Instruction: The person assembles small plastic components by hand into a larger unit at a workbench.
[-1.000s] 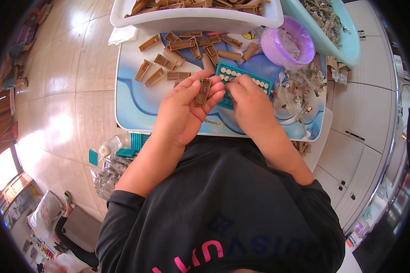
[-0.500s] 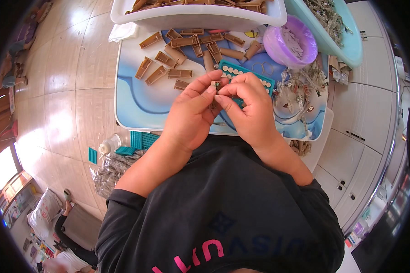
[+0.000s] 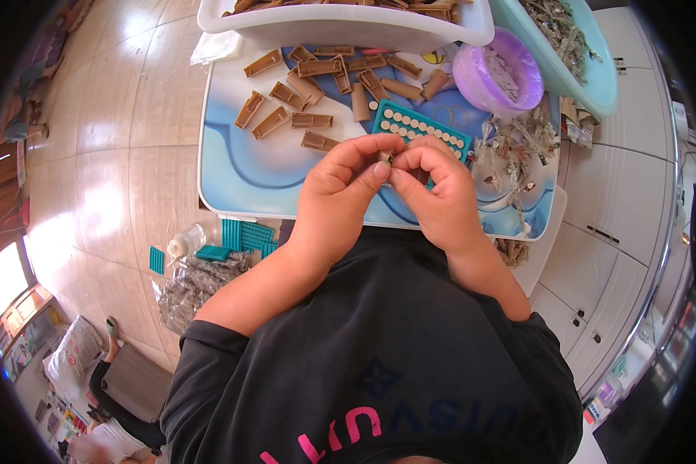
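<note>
My left hand (image 3: pixel 339 189) and my right hand (image 3: pixel 439 189) meet over the near part of the table, thumbs and fingertips pinched together. Between them is a small part with a dark and metallic look (image 3: pixel 387 158), mostly covered by the fingers; its exact kind cannot be made out. Just beyond the hands lies a teal tray (image 3: pixel 467 141) with rows of small round cream-coloured pieces. Several brown plastic half-casings (image 3: pixel 312 121) are scattered to the far left of my hands, their hollow sides mostly facing up.
A white bin (image 3: pixel 348 35) of brown casings stands at the back. Right of it are a purple bowl (image 3: pixel 472 81) lined with plastic and a pale teal basin (image 3: pixel 595 93) of small wired parts. More wired parts (image 3: pixel 518 155) lie at the table's right. Teal trays (image 3: pixel 247 234) sit low on the left.
Both hands have shifted slightly right and down in the picture, still pinched together. More of the teal tray shows beyond them. The table has also shifted a little right in the picture.
</note>
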Tool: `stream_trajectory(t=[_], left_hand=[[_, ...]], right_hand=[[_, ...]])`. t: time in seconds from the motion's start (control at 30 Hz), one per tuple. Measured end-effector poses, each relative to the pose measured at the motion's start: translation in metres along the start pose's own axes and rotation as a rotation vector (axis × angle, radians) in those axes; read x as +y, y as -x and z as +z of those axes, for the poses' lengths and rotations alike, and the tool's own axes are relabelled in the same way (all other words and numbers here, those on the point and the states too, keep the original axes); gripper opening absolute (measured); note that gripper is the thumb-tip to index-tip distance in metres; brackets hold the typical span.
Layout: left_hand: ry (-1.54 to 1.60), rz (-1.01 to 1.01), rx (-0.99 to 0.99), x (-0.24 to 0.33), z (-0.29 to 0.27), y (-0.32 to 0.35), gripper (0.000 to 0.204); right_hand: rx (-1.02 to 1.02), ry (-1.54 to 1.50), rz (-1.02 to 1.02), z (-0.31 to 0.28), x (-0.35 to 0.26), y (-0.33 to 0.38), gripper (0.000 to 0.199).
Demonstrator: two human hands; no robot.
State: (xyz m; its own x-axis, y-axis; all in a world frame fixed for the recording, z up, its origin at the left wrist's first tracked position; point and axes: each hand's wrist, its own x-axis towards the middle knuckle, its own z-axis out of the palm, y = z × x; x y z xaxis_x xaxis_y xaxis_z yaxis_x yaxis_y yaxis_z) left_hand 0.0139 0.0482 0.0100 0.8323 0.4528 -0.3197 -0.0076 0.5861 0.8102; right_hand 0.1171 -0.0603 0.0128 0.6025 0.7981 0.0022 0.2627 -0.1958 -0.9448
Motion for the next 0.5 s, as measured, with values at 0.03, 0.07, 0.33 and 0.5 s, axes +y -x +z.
stream_trajectory(t=[0.03, 0.07, 0.33, 0.5], left_hand=[[-0.055, 0.032, -0.014, -0.001, -0.001, 0.001, 0.026], [-0.11, 0.064, -0.029, -0.001, -0.001, 0.002, 0.026], [-0.478, 0.189, -0.035, 0.002, -0.007, 0.007, 0.023], [-0.464, 0.161, -0.076, 0.01, -0.012, 0.006, 0.02]], right_hand=[[0.015, -0.019, -0.008, 0.0, 0.0, 0.001, 0.008], [0.031, -0.038, -0.016, 0.0, 0.001, 0.001, 0.009], [-0.041, -0.1, 0.052, -0.003, -0.001, 0.003, 0.009], [-0.15, -0.17, 0.16, -0.009, -0.001, 0.004, 0.009]])
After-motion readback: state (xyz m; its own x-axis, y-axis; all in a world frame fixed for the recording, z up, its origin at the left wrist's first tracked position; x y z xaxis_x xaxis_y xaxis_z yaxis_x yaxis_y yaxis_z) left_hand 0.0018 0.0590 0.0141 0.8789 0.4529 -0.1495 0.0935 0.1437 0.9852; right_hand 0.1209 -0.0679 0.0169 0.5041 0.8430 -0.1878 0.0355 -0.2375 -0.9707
